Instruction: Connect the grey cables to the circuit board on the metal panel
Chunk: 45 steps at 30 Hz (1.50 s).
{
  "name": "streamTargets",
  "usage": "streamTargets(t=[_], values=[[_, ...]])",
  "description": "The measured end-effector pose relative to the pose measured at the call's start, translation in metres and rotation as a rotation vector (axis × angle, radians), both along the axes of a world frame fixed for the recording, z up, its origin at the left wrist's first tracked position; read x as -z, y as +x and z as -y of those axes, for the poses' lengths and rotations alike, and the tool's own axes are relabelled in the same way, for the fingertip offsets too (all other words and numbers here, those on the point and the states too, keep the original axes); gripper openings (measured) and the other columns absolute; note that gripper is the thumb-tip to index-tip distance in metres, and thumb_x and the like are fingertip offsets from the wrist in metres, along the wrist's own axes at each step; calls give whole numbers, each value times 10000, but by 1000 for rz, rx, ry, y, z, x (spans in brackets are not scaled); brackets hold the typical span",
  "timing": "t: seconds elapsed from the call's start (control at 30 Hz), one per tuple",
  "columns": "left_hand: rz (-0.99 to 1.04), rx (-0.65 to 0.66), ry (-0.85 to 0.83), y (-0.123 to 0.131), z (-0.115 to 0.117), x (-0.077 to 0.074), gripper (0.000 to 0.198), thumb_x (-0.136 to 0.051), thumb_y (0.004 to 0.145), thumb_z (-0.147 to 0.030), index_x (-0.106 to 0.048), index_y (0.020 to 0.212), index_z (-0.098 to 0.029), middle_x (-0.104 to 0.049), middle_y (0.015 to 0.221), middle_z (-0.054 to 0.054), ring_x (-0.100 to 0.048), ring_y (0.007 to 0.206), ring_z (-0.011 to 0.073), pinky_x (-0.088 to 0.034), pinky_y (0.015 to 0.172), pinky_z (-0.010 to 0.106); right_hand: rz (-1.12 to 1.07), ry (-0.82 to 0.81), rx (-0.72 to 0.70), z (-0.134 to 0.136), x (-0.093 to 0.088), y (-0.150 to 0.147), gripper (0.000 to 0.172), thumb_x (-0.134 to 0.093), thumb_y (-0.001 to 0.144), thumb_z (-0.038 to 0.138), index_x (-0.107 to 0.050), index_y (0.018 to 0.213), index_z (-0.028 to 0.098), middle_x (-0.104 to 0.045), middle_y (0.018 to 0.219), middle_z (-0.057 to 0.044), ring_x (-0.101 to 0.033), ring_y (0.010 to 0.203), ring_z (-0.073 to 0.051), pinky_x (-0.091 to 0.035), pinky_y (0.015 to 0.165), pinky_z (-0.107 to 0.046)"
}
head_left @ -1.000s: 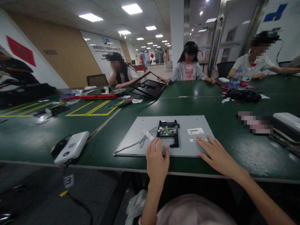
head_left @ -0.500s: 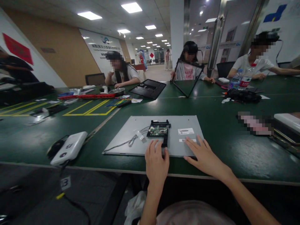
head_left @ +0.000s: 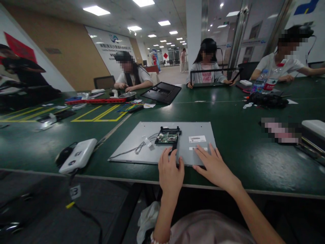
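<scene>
A flat silver-grey display panel [head_left: 134, 140] lies back side up near the table's front edge. On its middle sits a green circuit board [head_left: 167, 137] in a black plastic bracket [head_left: 174, 146]. Grey cables [head_left: 139, 148] run from the board to the panel's left corner, with a piece of clear tape over them. My left hand [head_left: 171, 171] is open at the near edge, fingers curved over the panel beside the bracket's lower arm. To the right, my right hand [head_left: 215, 166] lies open, fingers spread on the panel just below a white label [head_left: 197, 139].
On the green table [head_left: 236, 142] are a white device [head_left: 79, 156] with a cable at left, a black plastic cover [head_left: 162, 93] beyond the panel, bottles [head_left: 270, 81] and a black bundle [head_left: 267, 100]. Across the table a person holds a black frame [head_left: 215, 71]; other people sit nearby.
The panel has slid slightly left, and my right hand has shifted left with it. Across the table, the person has turned the black frame from tilted to nearly level. The view has tipped slightly.
</scene>
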<state>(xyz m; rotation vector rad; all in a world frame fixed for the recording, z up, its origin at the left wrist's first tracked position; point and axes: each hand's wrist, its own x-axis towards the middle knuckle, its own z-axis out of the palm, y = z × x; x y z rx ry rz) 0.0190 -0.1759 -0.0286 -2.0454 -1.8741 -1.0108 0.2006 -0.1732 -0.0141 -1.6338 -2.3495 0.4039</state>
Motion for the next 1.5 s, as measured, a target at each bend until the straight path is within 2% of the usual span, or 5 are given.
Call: streamTargets(t=[0.67,0.83,1.1,1.33,1.5], values=[[-2,10,-5,-1,1,-2,251,-494,909,-219,-617,1123,-174,-573,1287,134,-499,1252,295,-417,1058,471,-24,87,-79,-4,-2,-26,610,-488,944,447,-426,1475,154,-333,1568,-101,-154,1457,-411,-215,1169,-540],[4,-9,-6,-15,-3,-14,268,-483,910,-226,-602,1144,-170,-588,1241,134,-559,1171,274,-459,1009,418,-37,86,-94,-4,-1,-27,635,-484,943,476,-407,1485,155,-312,1578,-98,-132,1463,-406,-210,1170,-535],[-223,-248,-336,-41,-34,-45,315,-478,921,-391,-605,1087,-156,-612,1087,136,-677,832,253,-523,689,335,-29,111,-79,-3,2,-28,640,-424,955,522,-404,1488,169,-302,1584,-84,-136,1464,-403,-200,1166,-547],[-359,-156,-493,-47,-57,-53,238,-473,918,-305,-652,953,-152,-679,993,130,-679,893,252,-517,764,319,-34,138,-68,-2,6,-29,623,-413,960,521,-425,1477,173,-310,1582,-78,-153,1460,-401,-193,1171,-533],[-417,-174,-614,-56,-96,-62,273,-466,917,-284,-679,990,-129,-705,1055,161,-669,1004,255,-511,839,297,-34,148,-54,-2,10,-30,601,-424,961,511,-438,1468,189,-305,1584,-80,-136,1467,-385,-179,1175,-525]])
